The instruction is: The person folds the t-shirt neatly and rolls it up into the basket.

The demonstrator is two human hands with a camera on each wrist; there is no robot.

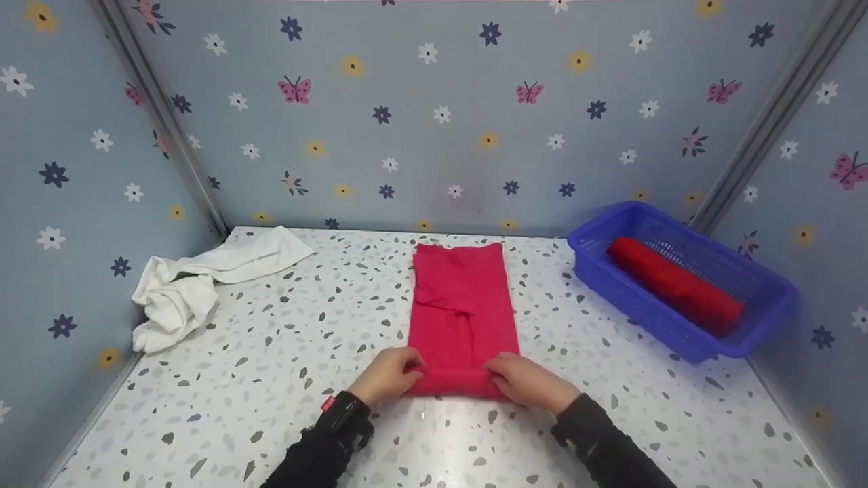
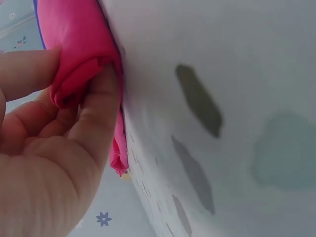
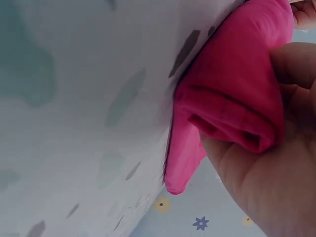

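A pink-red cloth garment (image 1: pixel 488 291), folded into a long rectangle, lies flat in the middle of the table. Its near end is rolled into a thick band. At the left end of that roll my left hand (image 1: pixel 388 375) pinches the cloth between thumb and fingers; the left wrist view shows the rolled layers (image 2: pixel 79 74) in its grip. My right hand (image 1: pixel 532 381) holds the roll's right end the same way, thumb on top and fingers beneath, with the coiled edge (image 3: pixel 232 118) visible in the right wrist view.
A blue plastic basket (image 1: pixel 651 317) stands at the right with a rolled red cloth (image 1: pixel 678 285) inside. Crumpled white cloth (image 1: pixel 176 305) lies at the left by the wall. Flower-patterned panels (image 1: pixel 434 156) enclose the speckled table (image 1: pixel 325 305) at the back and sides.
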